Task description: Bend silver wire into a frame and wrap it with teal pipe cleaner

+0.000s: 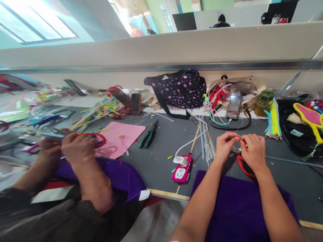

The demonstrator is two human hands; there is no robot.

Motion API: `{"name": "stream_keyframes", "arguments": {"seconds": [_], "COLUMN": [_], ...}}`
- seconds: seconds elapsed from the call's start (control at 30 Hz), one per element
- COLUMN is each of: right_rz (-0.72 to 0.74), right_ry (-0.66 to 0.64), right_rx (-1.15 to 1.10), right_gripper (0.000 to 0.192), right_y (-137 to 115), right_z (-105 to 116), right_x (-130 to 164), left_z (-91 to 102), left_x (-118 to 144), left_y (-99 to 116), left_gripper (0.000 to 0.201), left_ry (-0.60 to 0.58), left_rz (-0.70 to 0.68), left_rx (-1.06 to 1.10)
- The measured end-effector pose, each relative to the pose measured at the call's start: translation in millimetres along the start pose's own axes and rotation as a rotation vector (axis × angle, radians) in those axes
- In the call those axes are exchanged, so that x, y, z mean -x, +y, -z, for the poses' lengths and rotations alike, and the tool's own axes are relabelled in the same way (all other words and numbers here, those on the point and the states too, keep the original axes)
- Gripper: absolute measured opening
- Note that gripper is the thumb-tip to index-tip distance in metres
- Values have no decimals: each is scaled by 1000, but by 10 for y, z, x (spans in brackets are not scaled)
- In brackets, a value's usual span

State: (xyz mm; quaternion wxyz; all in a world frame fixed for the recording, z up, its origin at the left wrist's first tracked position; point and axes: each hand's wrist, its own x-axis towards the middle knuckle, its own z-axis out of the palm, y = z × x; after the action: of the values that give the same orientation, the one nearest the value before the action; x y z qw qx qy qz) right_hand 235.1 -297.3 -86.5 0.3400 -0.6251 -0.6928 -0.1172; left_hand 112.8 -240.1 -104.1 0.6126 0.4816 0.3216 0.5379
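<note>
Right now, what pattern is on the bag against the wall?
Dark bag with pink polka dots, head view.

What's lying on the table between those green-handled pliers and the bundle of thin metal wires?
In the head view, between the green-handled pliers and the bundle of thin wires lies bare grey table, crossed only by a white cable and a thin wooden stick.

Both hands, left [225, 145] and right [253, 151], pinch thin wire [239, 136] above red-handled pliers [243, 165], over purple cloth [239, 201].
</note>
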Motion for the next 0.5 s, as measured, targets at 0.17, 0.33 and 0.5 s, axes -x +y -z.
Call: {"name": "stream_keyframes", "arguments": {"seconds": [0.17,0.33,0.5], "right_rz": [8,3,22], "right_ry": [-12,-41,-57], "right_rx": [20,36,42], "right_gripper": [10,9,12], "right_y": [21,28,32], "right_z": [-15,-22,-7], "right_x": [7,10,4], "left_z": [2,21,33], "left_x": [-8,-16,-18], "left_y": [-17,-30,-11], "left_gripper": [20,23,26], "left_ry": [-25,-27,-65], "left_rz": [40,77,104], "left_rx": [-36,-26,4]}}
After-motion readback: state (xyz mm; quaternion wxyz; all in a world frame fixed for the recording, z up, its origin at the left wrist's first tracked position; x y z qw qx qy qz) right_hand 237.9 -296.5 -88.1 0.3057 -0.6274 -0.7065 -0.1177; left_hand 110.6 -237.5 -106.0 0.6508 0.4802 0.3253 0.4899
